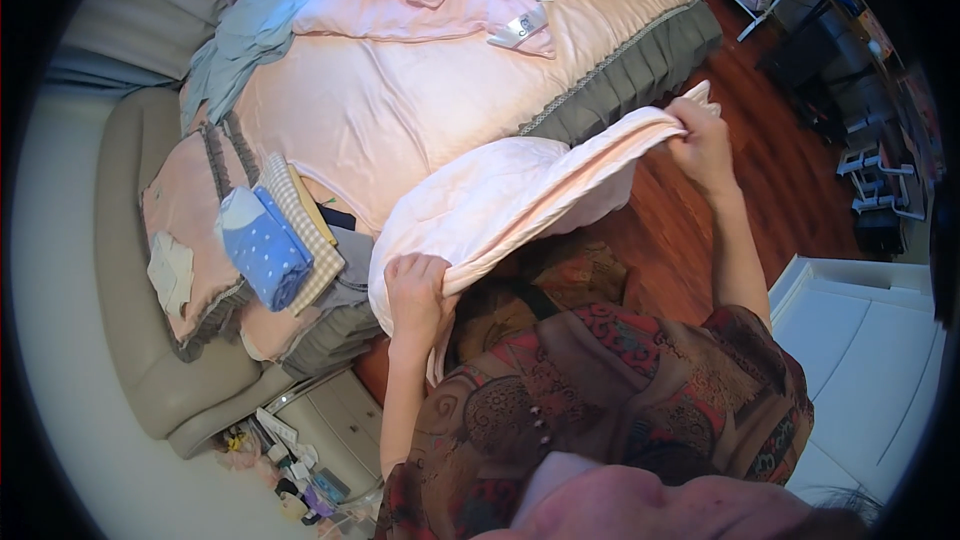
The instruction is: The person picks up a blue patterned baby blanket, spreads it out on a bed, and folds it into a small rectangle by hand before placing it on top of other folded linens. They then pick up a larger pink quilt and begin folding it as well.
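A pale pink quilted fabric piece (495,187) is stretched between my two hands, its folded upper edge running slantwise from one to the other. My left hand (416,289) grips its lower left corner area, near the side of the bed. Higher up at the right, my right hand (697,139) is closed around the opposite end, with a small tip of cloth sticking out above the fist. The cloth sags between the hands and partly covers the bed's edge and the floor. Behind it lies the bed's shiny peach sheet (360,105).
Folded blue dotted fabric (266,247) and checked fabric (319,255) lie beside a peach pillow (180,202). A pink quilt (390,7) is heaped on the bed. A cluttered nightstand (330,427) stands lower left, a white cabinet (862,360) at right.
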A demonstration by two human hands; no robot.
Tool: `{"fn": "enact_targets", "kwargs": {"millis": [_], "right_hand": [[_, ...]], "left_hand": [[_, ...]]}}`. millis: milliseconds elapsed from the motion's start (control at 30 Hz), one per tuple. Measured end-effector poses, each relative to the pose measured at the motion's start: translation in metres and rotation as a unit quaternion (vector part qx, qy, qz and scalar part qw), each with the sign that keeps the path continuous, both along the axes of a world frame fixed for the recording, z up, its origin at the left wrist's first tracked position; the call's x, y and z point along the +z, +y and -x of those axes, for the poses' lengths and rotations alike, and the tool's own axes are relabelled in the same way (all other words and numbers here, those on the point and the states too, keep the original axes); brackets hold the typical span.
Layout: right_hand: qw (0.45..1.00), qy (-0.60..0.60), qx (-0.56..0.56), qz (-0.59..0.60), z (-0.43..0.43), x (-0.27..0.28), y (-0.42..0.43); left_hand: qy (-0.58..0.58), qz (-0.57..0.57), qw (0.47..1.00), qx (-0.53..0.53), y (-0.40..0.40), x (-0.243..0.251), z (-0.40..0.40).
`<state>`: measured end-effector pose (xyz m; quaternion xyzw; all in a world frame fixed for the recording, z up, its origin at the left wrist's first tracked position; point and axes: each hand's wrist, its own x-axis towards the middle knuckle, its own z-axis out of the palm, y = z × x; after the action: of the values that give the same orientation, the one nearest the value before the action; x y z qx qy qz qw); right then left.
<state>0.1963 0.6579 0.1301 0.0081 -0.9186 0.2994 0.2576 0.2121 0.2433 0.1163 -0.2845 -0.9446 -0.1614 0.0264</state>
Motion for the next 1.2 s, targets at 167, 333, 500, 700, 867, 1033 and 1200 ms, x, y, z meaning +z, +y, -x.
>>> {"fn": "enact_targets", "kwargs": {"millis": [167,333,500,700,867,1033,1200], "right_hand": [[0.988,0.146,-0.056,-0.013,-0.035,0.041,0.021],[0.962,0.246,-0.104,0.056,-0.068,0.062,0.036],[0.871,0.431,-0.139,0.19,-0.092,0.089,0.04],[0.87,0.439,-0.1,0.2,-0.061,0.111,0.02],[0.916,0.35,-0.003,0.196,0.029,0.122,-0.045],[0.919,0.326,0.157,0.155,0.123,0.156,-0.156],[0.876,0.355,0.302,0.125,0.18,0.144,-0.246]], "left_hand": [[-0.034,-0.061,0.995,0.071,-0.021,-0.039,0.0],[-0.102,-0.336,0.931,0.103,0.015,-0.015,0.012],[-0.239,-0.416,0.872,-0.096,0.039,0.045,0.008],[-0.29,-0.041,0.931,-0.218,0.082,0.076,0.002],[-0.079,-0.107,0.956,-0.261,0.079,0.035,0.004],[-0.465,-0.502,0.719,-0.123,0.061,0.025,-0.003],[-0.368,-0.816,0.438,0.084,-0.001,0.035,0.039]]}}
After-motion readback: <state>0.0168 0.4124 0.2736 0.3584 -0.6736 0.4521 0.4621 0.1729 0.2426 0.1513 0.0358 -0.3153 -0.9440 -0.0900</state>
